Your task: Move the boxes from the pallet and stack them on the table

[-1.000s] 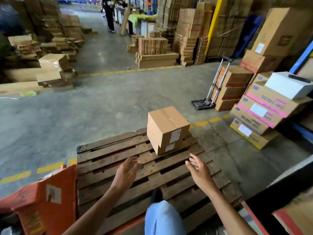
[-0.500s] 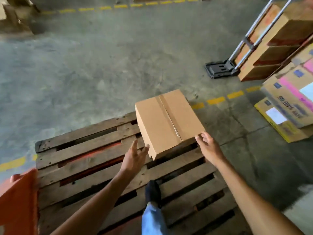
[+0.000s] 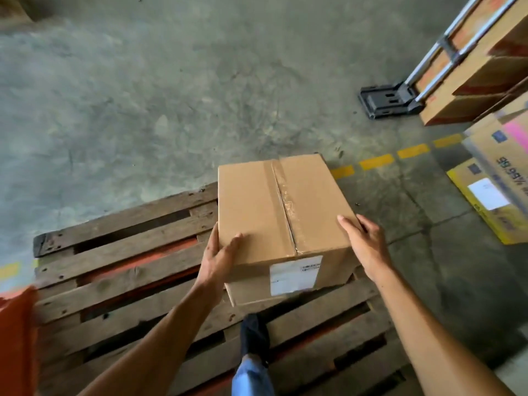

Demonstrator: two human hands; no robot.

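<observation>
A taped brown cardboard box with a white label on its near side sits on the far right part of the wooden pallet. My left hand presses against the box's left side with the thumb over the top edge. My right hand lies flat on the box's right near corner. Both hands grip the box between them. My foot in a dark shoe stands on the pallet slats just in front of the box. The table is out of view.
A folded hand truck rests on the concrete floor at the upper right against stacked cartons. Printed cartons lie at the right edge. An orange object fills the lower left corner. Yellow dashed floor marking runs behind the pallet.
I have stepped closer and leaned over the pallet. Both hands, which were open in the air before the box, have closed in on its left and right sides.
</observation>
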